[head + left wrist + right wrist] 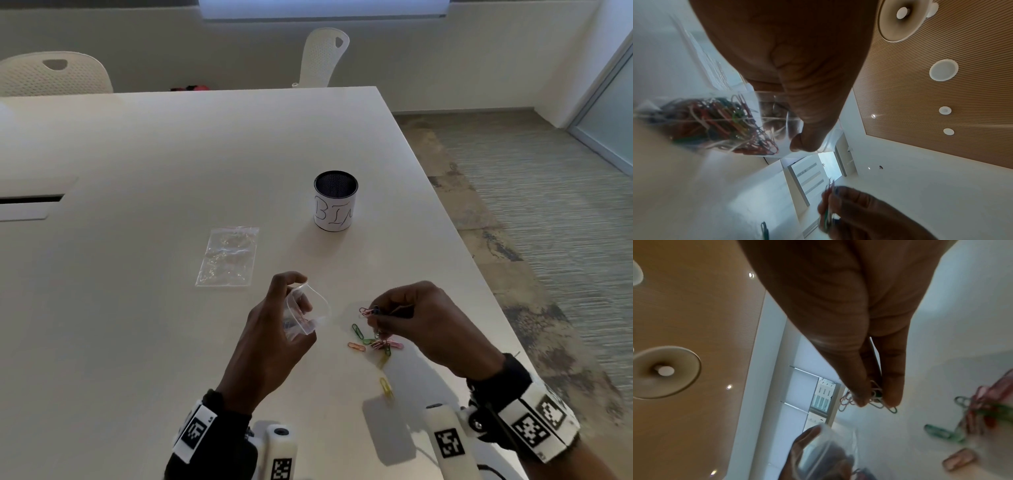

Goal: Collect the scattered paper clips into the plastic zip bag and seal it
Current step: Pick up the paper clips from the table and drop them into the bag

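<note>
now the right hand [416, 320] pinches a bunch of clips [369, 311]; the left hand [274, 329] grips the bag [310, 308] open. best drop them deep inside the mouth.

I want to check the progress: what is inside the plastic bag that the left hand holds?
Inside the zip bag in the left hand lies a tangle of coloured paper clips. Fingers and creased plastic hide some, so their number is unclear.

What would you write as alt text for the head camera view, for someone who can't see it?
A left hand holds a clear zip bag open above a white table while the right hand pinches colored paper clips beside it. More clips lie scattered below, with a second bag and a mesh cup beyond.
</note>
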{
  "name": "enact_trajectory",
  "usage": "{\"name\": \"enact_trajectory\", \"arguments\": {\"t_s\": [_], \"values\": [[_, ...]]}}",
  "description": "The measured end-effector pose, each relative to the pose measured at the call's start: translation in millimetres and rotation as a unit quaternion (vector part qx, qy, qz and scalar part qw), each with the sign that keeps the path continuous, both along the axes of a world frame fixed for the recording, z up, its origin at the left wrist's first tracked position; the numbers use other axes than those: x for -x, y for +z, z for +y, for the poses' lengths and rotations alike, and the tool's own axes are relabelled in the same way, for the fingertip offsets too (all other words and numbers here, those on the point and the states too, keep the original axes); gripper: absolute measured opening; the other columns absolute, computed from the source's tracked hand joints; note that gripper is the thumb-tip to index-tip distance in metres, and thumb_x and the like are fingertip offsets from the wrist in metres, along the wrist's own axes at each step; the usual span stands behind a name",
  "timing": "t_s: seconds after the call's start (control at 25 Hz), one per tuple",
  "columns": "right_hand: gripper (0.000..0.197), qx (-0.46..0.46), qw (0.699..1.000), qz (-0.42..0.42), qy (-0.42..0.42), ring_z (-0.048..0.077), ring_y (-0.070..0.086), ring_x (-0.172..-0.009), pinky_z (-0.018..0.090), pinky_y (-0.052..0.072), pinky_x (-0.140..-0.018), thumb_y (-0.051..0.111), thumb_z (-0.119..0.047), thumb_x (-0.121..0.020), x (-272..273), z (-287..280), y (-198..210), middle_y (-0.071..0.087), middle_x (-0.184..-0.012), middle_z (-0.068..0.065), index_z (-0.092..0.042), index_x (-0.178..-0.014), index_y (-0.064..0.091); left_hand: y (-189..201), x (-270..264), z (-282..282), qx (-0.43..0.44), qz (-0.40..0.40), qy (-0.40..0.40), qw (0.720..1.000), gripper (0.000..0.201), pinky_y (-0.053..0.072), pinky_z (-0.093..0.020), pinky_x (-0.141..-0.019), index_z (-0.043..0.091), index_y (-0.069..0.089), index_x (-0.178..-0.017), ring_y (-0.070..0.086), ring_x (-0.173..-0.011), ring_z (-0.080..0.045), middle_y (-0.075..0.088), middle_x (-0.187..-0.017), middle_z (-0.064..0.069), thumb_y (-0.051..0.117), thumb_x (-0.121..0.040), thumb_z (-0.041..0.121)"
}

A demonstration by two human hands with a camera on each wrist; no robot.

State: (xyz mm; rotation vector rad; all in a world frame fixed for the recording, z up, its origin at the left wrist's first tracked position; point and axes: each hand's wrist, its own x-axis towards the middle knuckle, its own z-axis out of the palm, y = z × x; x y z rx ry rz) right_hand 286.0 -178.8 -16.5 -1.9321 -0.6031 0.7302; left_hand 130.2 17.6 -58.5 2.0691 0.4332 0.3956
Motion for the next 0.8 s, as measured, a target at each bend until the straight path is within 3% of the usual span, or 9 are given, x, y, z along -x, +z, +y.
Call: {"name": "enact_trajectory", "arguments": {"t_s": [0.16, 0.32, 0.4, 0.6, 0.8], "values": [[0.009, -0.081, 0.996, -0.033, 0.026, 0.026, 0.077, -0.077, 0.030, 0.065, -0.078, 0.080, -0.008, -0.086, 13.5, 21.4, 19.2, 0.080, -0.080, 0.009, -0.009, -0.095, 0.081, 1.1, -1.7, -2.8, -0.006, 0.001, -0.008, 1.000, 0.065, 0.060, -0.016, -0.072, 0.032, 0.045, -0.134, 0.073, -0.086, -0.013, 0.067, -0.103, 0.010, 0.082, -0.086, 0.009], [0.008, -0.036, 0.955, -0.266, 0.124, 0.010, 0.072, -0.076, 0.028, 0.060, -0.075, 0.077, -0.016, -0.091, 27.7, 52.9, 23.1, 0.076, -0.089, -0.003, -0.017, -0.097, 0.081, 1.7, -3.2, -5.0, 0.000, 0.012, -0.005, 1.000, 0.066, 0.058, -0.013, -0.072, 0.032, 0.044, -0.135, 0.074, -0.089, -0.012, 0.069, -0.109, 0.009, 0.082, -0.086, 0.009], [0.011, 0.012, 0.929, -0.327, 0.174, 0.009, 0.069, -0.076, 0.028, 0.059, -0.073, 0.073, -0.018, -0.094, 34.0, 64.3, 23.4, 0.073, -0.093, -0.001, -0.018, -0.101, 0.081, 0.9, -3.8, -5.5, -0.004, 0.014, -0.006, 1.000, 0.066, 0.059, -0.014, -0.073, 0.031, 0.043, -0.135, 0.074, -0.091, -0.011, 0.070, -0.112, 0.008, 0.081, -0.085, 0.008], [0.009, -0.011, 0.921, -0.339, 0.190, 0.009, 0.069, -0.070, 0.023, 0.057, -0.066, 0.075, -0.014, -0.092, 34.7, 68.3, 29.6, 0.076, -0.086, 0.001, -0.015, -0.098, 0.081, -0.2, -1.4, -3.9, -0.009, 0.007, 0.009, 1.000, 0.065, 0.061, -0.017, -0.074, 0.034, 0.044, -0.132, 0.074, -0.090, -0.010, 0.072, -0.107, 0.009, 0.080, -0.085, 0.007], [0.012, -0.025, 0.937, -0.332, 0.102, 0.004, 0.071, -0.075, 0.024, 0.058, -0.076, 0.076, -0.007, -0.089, 8.0, 41.9, 29.5, 0.080, -0.088, -0.003, -0.015, -0.095, 0.082, -0.8, 0.4, -3.0, -0.013, -0.007, 0.003, 1.000, 0.065, 0.060, -0.019, -0.073, 0.034, 0.045, -0.133, 0.072, -0.086, -0.013, 0.066, -0.101, 0.009, 0.081, -0.086, 0.008]]}}
